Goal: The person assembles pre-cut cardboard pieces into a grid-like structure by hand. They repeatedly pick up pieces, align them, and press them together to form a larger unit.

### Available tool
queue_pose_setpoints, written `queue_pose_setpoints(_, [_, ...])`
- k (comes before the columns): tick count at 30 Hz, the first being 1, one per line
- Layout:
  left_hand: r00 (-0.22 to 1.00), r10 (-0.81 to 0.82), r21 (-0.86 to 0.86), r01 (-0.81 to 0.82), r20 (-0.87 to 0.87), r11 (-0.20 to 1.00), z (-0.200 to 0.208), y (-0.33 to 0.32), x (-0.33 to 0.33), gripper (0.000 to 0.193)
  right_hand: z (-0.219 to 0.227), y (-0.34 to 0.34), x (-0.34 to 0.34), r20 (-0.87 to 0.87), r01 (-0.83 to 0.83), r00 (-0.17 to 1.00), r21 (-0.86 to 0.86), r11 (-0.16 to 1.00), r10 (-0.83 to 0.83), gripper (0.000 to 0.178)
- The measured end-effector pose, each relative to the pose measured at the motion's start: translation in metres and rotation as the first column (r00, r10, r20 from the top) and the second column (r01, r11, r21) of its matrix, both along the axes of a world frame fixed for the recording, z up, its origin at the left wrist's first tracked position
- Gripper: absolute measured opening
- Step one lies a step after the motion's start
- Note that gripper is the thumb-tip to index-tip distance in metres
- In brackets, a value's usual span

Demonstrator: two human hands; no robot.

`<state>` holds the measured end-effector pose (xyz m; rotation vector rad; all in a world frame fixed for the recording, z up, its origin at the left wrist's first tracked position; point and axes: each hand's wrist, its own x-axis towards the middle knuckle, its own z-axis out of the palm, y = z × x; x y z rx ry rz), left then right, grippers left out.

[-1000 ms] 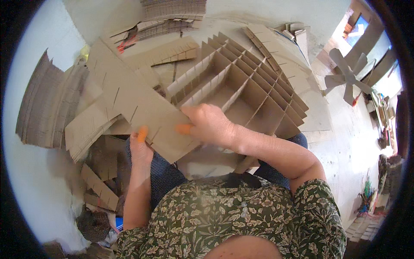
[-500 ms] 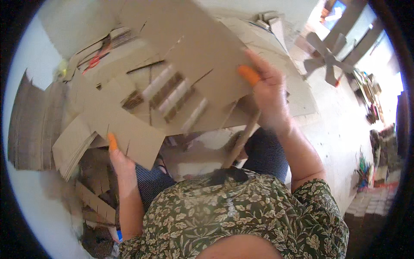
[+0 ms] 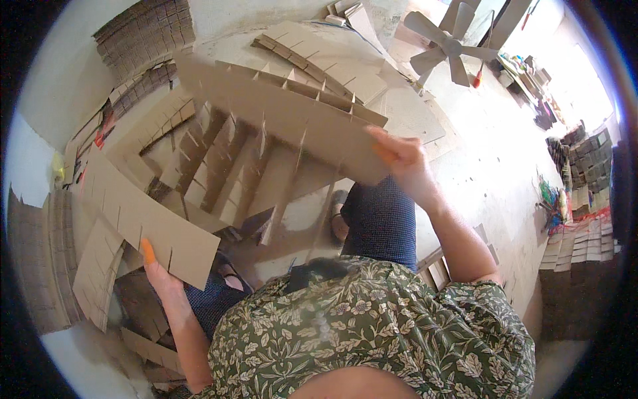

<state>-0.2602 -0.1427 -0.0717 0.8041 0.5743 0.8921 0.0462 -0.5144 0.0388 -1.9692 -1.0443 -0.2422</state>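
Observation:
My left hand (image 3: 161, 274), with an orange cover on its thumb, is closed on a slotted cardboard strip (image 3: 156, 216) at the left. My right hand (image 3: 407, 159) pinches the right end of a cardboard divider (image 3: 286, 114), its fingers on top. The divider is a long panel with several cross strips slotted through it; small cells show along its upper edge. More cross pieces (image 3: 229, 173) stand out below the panel, partly blurred. The two held things are apart at the hands; whether they touch farther left I cannot tell.
A stack of slotted cardboard strips (image 3: 96, 276) lies beside my left hand. More stacks stand along the left wall (image 3: 41, 259) and at the back (image 3: 146, 36). Behind the divider lie flat cardboard pieces (image 3: 302, 43). A fan (image 3: 452, 48) stands at the far right.
The cardboard divider in my right hand has tipped from nearly face-on to edge-on, so its cells show. My left hand has shifted slightly down and left with its strip. The view has swung.

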Motion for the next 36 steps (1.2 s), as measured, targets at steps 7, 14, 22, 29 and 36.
queue_pose_setpoints(7, [0.995,0.05,0.072,-0.043,-0.088,0.996,0.004,-0.008,0.003,0.053,-0.003,0.012,-0.008,0.049,-0.026,0.998,-0.037,0.999,0.028,0.03])
queue_pose_setpoints(14, [0.998,0.028,0.051,-0.025,-0.061,0.998,-0.001,-0.005,0.002,0.051,-0.01,0.023,-0.006,0.097,-0.048,0.994,-0.045,0.998,0.052,0.033])
queue_pose_setpoints(22, [0.997,0.031,0.04,-0.029,-0.066,0.999,0.003,-0.007,0.002,0.051,-0.012,0.026,-0.011,0.212,-0.009,0.977,-0.101,0.995,0.03,0.036])
queue_pose_setpoints(29, [0.992,0.002,0.061,0.006,-0.125,0.998,0.001,-0.005,-0.001,0.053,-0.003,0.017,-0.012,0.186,0.005,0.982,-0.187,0.982,0.03,0.035])
queue_pose_setpoints(36, [0.994,0.027,0.059,-0.021,-0.11,0.998,0.008,-0.011,0.004,0.047,-0.018,0.014,-0.002,0.225,-0.025,0.971,-0.232,0.972,0.079,0.041])
